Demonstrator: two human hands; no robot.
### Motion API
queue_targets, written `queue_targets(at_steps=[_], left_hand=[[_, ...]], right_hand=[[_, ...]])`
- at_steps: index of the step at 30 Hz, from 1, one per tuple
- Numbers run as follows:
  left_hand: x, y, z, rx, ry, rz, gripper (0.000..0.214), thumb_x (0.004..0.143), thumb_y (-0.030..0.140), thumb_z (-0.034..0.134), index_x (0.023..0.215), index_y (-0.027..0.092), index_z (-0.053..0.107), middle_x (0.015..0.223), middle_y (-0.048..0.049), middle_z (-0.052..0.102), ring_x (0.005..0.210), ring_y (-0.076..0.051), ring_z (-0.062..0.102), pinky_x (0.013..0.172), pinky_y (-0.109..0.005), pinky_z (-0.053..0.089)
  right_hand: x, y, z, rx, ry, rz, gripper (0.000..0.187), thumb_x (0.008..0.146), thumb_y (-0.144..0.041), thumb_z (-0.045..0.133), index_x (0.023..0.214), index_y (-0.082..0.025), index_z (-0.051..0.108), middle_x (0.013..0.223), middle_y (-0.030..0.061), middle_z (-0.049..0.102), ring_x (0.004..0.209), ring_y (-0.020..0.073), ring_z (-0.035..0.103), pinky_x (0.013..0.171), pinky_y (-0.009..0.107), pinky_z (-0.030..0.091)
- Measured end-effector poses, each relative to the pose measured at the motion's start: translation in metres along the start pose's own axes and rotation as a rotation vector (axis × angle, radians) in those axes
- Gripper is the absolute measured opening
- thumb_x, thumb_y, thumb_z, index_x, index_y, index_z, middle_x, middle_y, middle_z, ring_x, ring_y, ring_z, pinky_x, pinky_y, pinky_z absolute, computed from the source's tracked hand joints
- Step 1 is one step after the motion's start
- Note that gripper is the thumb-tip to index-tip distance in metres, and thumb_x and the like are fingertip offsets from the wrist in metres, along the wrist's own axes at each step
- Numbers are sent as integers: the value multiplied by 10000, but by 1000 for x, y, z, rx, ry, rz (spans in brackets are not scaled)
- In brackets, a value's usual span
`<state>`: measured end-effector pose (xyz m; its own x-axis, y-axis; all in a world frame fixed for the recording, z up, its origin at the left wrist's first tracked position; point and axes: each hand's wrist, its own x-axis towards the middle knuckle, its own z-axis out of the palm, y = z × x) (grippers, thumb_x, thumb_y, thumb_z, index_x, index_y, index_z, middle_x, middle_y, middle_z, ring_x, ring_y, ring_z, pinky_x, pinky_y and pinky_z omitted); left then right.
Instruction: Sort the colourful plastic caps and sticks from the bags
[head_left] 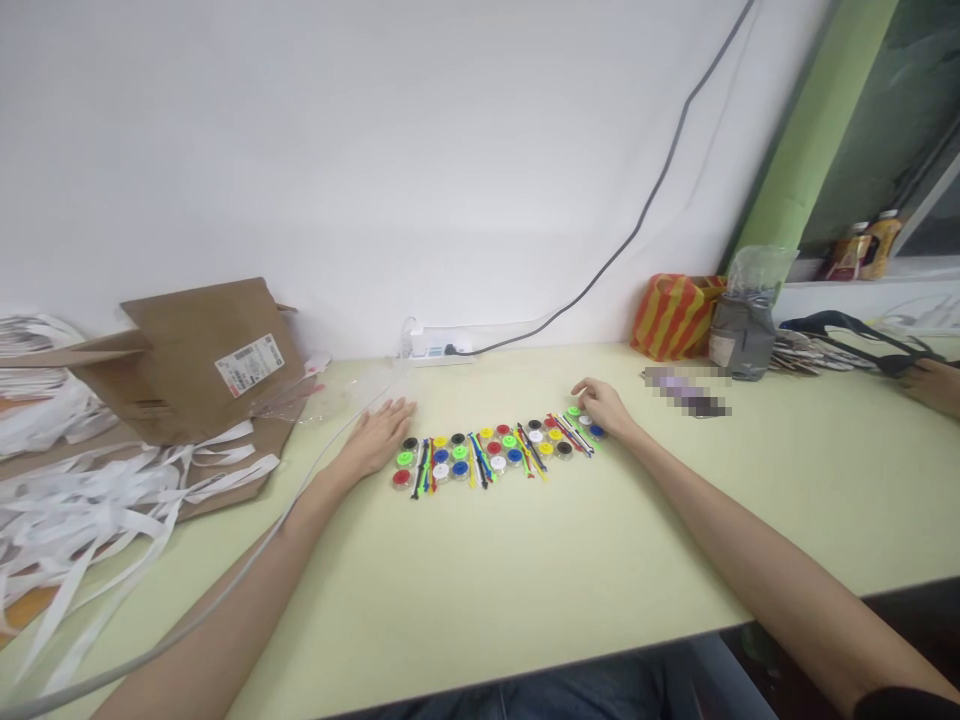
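A row of small round pieces lies across the table, with clear bases and tops in red, green, blue, yellow, white and black. Between their groups sit bundles of thin plastic arrow-shaped sticks in several colours. My left hand rests flat beside the left end of the row, near a black-topped piece, fingers stretched out and holding nothing. At the right end, my right hand lies beside a green-topped piece, its fingers loosely bent and apart. Nothing shows in its grasp.
On the left stand a cardboard box and a heap of white strips. A grey cable crosses above my left forearm. A power strip lies by the wall. Rightward are a striped bag, a grey pouch and another person's hand.
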<state>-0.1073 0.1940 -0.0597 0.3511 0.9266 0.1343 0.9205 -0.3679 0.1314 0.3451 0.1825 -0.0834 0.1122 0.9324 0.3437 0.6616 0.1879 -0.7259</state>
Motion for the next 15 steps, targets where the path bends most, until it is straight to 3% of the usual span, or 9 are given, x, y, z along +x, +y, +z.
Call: queue_targets(at_steps=[8, 10, 12, 13, 15], left_hand=[[-1, 3, -4, 46, -53, -22, 591, 1003, 460, 158, 1538, 272, 326, 1627, -31, 254, 1509, -249, 226, 1197, -578, 176], [0, 3, -3, 50, -50, -20, 594, 1001, 461, 159, 1536, 270, 330, 1626, -31, 257, 1507, -249, 232, 1196, -575, 184], [0, 2, -2, 54, -44, -17, 593, 1001, 463, 158, 1534, 272, 336, 1626, -29, 258, 1505, -250, 237, 1194, -573, 192], [0, 1, -1, 54, -41, -16, 591, 1001, 461, 158, 1532, 275, 339, 1625, -28, 261, 1504, -249, 239, 1193, -572, 194], [-1, 1, 0, 54, -32, -9, 583, 1002, 455, 160, 1527, 284, 349, 1620, -26, 276, 1501, -249, 251, 1191, -571, 200]], right_hand=[[-8, -13, -2, -30, 54, -40, 311, 648, -84, 437, 864, -164, 646, 597, -10, 610, 586, 151, 549, 603, 252, 405], [-10, -24, -9, -46, 113, -46, 273, 680, -80, 432, 833, -170, 639, 633, 6, 617, 612, 157, 547, 620, 264, 408], [-16, -46, -15, -65, 263, -94, 240, 739, -73, 410, 785, -178, 621, 691, 29, 616, 649, 167, 538, 648, 289, 412], [-22, -62, -16, -74, 345, -152, 247, 776, -66, 392, 763, -183, 609, 725, 39, 611, 670, 170, 533, 664, 301, 416], [-41, -100, -13, -85, 598, -596, 279, 839, -44, 380, 743, -186, 600, 697, 37, 576, 648, 172, 519, 631, 311, 422]])
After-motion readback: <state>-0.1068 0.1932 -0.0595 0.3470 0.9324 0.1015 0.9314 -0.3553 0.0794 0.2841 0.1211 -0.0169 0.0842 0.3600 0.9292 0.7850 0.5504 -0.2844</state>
